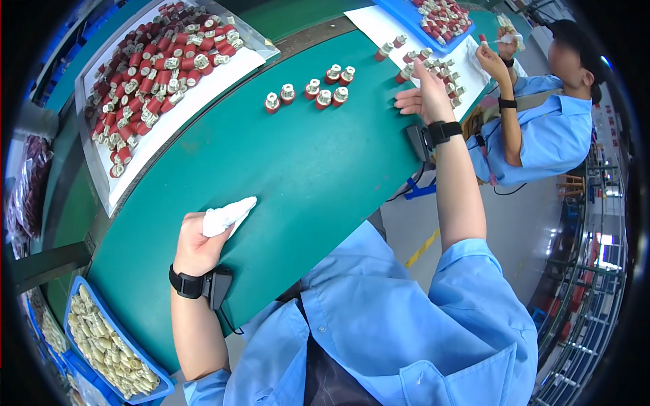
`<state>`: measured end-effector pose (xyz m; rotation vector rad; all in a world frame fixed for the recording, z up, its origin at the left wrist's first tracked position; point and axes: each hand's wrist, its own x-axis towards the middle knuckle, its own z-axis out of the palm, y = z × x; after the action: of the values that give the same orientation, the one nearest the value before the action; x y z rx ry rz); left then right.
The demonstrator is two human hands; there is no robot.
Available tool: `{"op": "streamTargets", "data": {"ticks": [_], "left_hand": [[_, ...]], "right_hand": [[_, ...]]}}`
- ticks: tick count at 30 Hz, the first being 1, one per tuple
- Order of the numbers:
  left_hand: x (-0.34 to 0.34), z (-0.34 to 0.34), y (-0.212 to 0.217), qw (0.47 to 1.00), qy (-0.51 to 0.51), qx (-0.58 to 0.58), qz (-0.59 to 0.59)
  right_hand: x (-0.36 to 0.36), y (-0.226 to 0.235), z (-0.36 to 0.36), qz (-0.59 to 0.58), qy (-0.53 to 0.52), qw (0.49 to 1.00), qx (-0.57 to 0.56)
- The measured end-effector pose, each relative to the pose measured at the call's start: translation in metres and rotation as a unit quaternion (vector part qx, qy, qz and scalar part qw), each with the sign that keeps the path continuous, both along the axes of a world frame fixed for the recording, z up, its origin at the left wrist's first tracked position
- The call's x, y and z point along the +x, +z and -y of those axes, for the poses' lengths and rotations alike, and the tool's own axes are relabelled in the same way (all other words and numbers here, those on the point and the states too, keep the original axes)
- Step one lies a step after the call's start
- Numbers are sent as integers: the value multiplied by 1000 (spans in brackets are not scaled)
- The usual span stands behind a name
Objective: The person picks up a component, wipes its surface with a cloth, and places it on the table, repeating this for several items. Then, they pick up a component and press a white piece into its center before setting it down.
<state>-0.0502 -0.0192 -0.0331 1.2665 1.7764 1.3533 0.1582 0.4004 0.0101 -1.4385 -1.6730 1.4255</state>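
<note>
My left hand [194, 245] is closed around a crumpled white cloth [229, 215] above the green tabletop [271, 162]. Its pointed end sticks out to the right. Over at the far right of the table, my right hand [429, 100] has its fingers stretched and apart, with nothing visible in them. Just behind and beside it stands a cluster of red cylindrical parts with silvery metal caps [443, 70], partly hidden by the hand. Several more of these capped red cylinders [323, 99] stand upright in a loose group at the far middle.
A clear-walled tray [101, 169] heaped with red capped cylinders lies at far left. At near left, a blue bin [73, 298] holds cream-coloured pieces. Another blue tray [406, 20] of red parts stands at the back right, beside a co-worker [552, 128] handling a part.
</note>
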Motion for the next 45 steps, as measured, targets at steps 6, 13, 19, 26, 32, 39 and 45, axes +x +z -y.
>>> {"op": "streamTargets", "data": {"ticks": [6,13,19,26,32,39,45], "left_hand": [[1,-3,6,1000,-5,10,1],[1,-4,9,1000,-17,8,10],[1,-2,6,1000,-13,-2,10],[3,-2,6,1000,-4,-4,21],[-1,-2,6,1000,-8,3,14],[1,-3,5,1000,0,-2,5],[3,-1,2,1000,-3,-13,-5]], "right_hand": [[3,-19,-20,-157,59,980,-105],[6,-17,22,-151,203,940,-230],[-2,-11,35,-72,217,953,-197],[-3,-11,34,-60,224,954,-190],[-4,-11,35,-61,231,954,-179],[-6,-15,35,-47,218,965,-140],[-4,-15,35,-61,201,958,-195]]}}
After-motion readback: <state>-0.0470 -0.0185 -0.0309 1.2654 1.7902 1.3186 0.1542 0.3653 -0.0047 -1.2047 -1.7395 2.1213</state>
